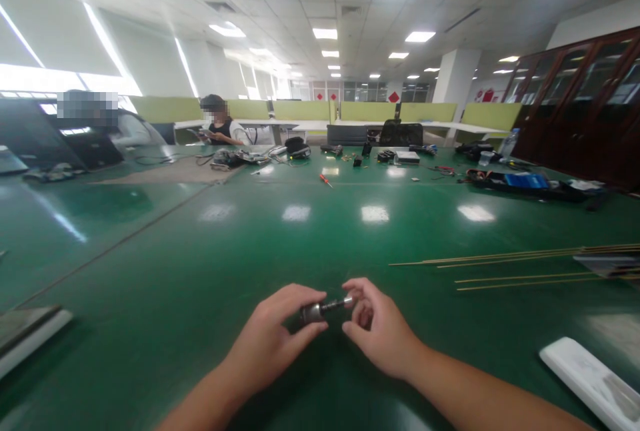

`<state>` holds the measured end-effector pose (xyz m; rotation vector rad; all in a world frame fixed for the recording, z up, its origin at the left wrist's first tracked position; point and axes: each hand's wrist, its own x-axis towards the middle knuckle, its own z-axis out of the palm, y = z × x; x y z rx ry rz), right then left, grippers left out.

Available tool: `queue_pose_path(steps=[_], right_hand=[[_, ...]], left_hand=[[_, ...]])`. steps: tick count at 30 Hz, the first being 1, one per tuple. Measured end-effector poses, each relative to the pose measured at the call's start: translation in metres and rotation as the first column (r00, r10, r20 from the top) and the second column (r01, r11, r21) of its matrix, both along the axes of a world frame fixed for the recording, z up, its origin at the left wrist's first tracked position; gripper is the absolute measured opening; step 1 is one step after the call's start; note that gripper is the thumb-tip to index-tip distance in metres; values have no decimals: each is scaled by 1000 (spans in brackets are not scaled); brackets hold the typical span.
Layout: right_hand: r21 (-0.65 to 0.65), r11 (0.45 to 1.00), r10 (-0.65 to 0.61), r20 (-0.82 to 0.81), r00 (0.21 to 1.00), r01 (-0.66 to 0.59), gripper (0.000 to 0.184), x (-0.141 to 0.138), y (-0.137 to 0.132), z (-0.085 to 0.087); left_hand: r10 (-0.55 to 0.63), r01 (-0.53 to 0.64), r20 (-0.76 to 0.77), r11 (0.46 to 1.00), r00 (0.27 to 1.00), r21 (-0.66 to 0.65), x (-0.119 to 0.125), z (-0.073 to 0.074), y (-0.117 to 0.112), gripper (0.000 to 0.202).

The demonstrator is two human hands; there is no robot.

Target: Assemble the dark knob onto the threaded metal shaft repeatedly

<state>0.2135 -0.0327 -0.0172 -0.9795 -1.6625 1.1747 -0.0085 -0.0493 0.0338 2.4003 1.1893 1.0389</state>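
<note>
Both my hands meet low in the middle of the view, just above the green table. Between them is a small metal cylinder part with a thinner shaft sticking out to the right. My left hand pinches its thick end with thumb and fingers. My right hand curls round the tip of the shaft, fingers closed on it.
Several thin brass rods lie on the table to the right. A white flat device sits at the lower right, a tray edge at the lower left. Tools, cables and a red screwdriver lie far back, where two people sit.
</note>
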Motion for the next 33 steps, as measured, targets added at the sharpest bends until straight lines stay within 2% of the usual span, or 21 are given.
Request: queue_pose_path(steps=[3,6,13,21,28,33], right_hand=[[104,994,-32,79,996,23,51,1,-5,4],[167,985,-53,112,992,34,48,2,-6,8],[212,977,-44,154,987,10,31,2,-8,15],[255,967,-38,159,987,-4,21,2,-10,17],[213,977,-9,178,984,-29,27,5,-12,21],[159,987,-27,240,970,-12,4,4,-11,22]], left_hand=[[-45,45,-4,999,999,23,1,-6,-1,32],[-4,4,-4,1000,1000,14,4,-10,-1,44],[7,-7,-5,1000,1000,-27,5,-15,-2,44],[22,-23,-8,998,1000,-60,9,-17,-4,45],[1,-1,5,999,1000,-36,11,-16,-3,39],[-10,10,-8,999,1000,-33,12,-14,-4,37]])
